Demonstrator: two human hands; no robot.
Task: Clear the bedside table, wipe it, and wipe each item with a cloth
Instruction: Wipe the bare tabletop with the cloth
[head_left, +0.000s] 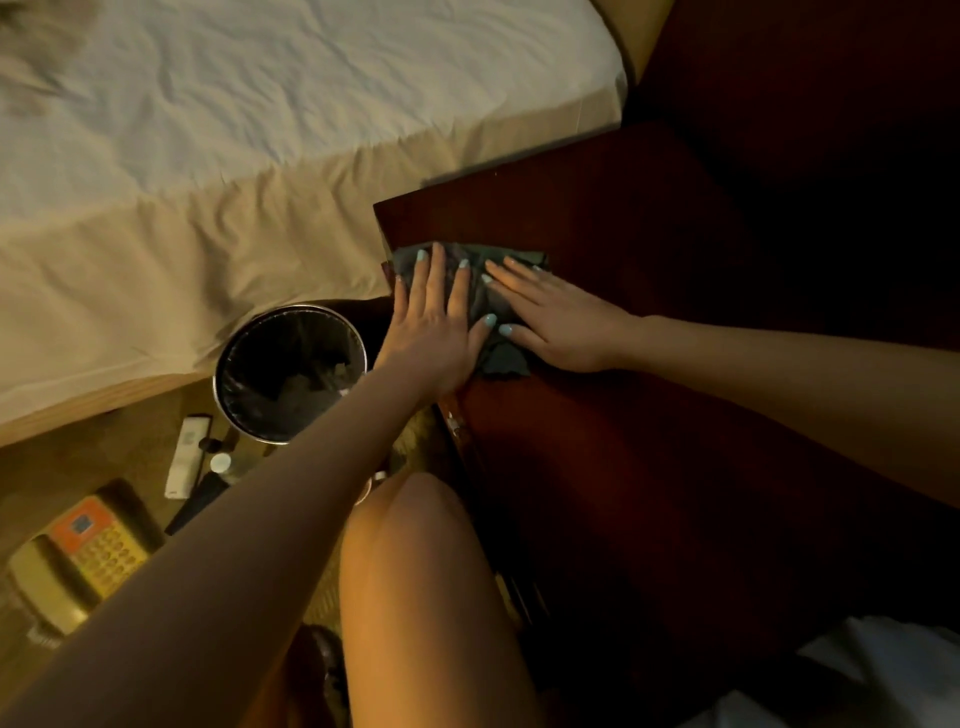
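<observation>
Both flat hands, left hand (431, 322) and right hand (558, 317), press the cloth (493, 312) (table's (649, 234) corner).

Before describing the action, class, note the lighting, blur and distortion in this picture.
Head view: warm, dim light; bedside table fades to near-black at upper right; bed blurred at top left; wide lens stretches the left forearm; cloth is legible.

**Dim, Warm Light; Deep Shadow at Right**

The scene is lit weakly, in a yellow-orange cast. The bed sheet (260, 93) at the upper left is rendered brightest and palest. The bedside table (649, 234) is swallowed by near-black shadow toward the right. Smearing is seen in the top-left corner, and straight edges are bowed by the wide-angle lens.
</observation>
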